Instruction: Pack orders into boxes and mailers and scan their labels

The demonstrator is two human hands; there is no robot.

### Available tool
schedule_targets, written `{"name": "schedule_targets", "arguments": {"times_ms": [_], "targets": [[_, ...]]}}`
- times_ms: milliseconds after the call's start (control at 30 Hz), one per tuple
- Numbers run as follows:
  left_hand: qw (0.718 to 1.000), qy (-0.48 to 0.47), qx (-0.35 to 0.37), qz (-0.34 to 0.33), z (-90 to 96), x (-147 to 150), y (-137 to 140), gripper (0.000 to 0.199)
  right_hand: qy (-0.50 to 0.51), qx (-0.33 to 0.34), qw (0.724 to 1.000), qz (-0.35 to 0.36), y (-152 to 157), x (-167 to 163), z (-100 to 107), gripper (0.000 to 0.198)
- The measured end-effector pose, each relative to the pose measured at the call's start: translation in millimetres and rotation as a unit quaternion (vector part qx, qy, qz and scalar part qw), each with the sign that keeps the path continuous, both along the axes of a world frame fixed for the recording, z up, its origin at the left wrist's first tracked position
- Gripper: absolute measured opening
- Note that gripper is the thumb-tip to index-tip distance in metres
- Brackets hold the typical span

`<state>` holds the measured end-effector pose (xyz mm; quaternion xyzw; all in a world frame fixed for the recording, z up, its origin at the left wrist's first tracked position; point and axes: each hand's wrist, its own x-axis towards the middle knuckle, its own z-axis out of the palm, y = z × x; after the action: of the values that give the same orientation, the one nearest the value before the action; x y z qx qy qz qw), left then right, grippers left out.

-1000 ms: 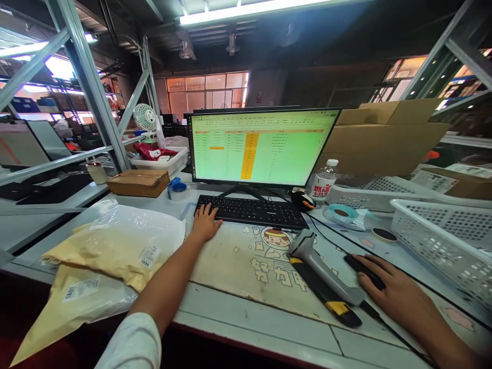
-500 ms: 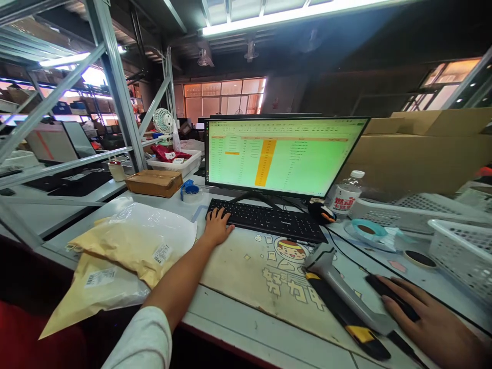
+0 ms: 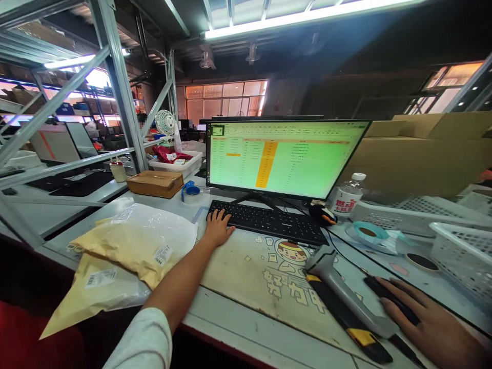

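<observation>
My left hand [image 3: 218, 228] lies on the left end of a black keyboard [image 3: 269, 221], fingers spread over the keys. At the right edge, my right hand [image 3: 430, 318] is curled around a black computer mouse [image 3: 390, 297], partly covering it. Between my hands, a grey barcode scanner [image 3: 342, 292] rests beside a black-and-yellow box cutter [image 3: 355, 328], on a desk mat [image 3: 238, 271] with a cartoon print. Behind the keyboard stands a monitor [image 3: 300, 164] showing a spreadsheet with an orange column.
Pale yellow parcel bags [image 3: 126, 241] with labels lie at left, near a cardboard box [image 3: 155, 183] and blue tape [image 3: 191, 190]. On the right are a bottle [image 3: 348, 195], a tape roll [image 3: 369, 231] and white baskets [image 3: 461, 251]. A metal rack post [image 3: 123, 92] rises at left.
A small dark box now shows at the top left of the spreadsheet on the monitor. The view has shifted slightly; both hands stay in place.
</observation>
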<state>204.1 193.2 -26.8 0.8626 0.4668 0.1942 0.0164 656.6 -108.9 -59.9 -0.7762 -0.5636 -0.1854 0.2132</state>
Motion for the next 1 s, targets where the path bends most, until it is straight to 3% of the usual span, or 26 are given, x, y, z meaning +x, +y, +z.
{"name": "schedule_targets", "arguments": {"times_ms": [100, 233, 367, 533, 1000], "targets": [[1.0, 0.004, -0.004, 0.005, 0.8, 0, -1, 0.058, 0.027, -0.027, 0.999, 0.004, -5, -14, 11, 0.064], [1.0, 0.013, -0.003, 0.008, 1.1, -1, 1, 0.057, 0.024, -0.052, 0.997, -0.055, -10, -28, 19, 0.067], [1.0, 0.018, 0.006, 0.007, 1.2, -1, 1, 0.056, -0.003, -0.054, 0.995, -0.084, -12, -30, 16, 0.065], [1.0, 0.023, 0.006, 0.007, 3.0, -2, -1, 0.057, -0.017, -0.038, 0.996, -0.083, -12, -28, 12, 0.058], [1.0, 0.021, 0.01, 0.001, -0.3, -2, 4, 0.058, -0.008, -0.043, 0.995, -0.091, -13, -30, 11, 0.06]]}}
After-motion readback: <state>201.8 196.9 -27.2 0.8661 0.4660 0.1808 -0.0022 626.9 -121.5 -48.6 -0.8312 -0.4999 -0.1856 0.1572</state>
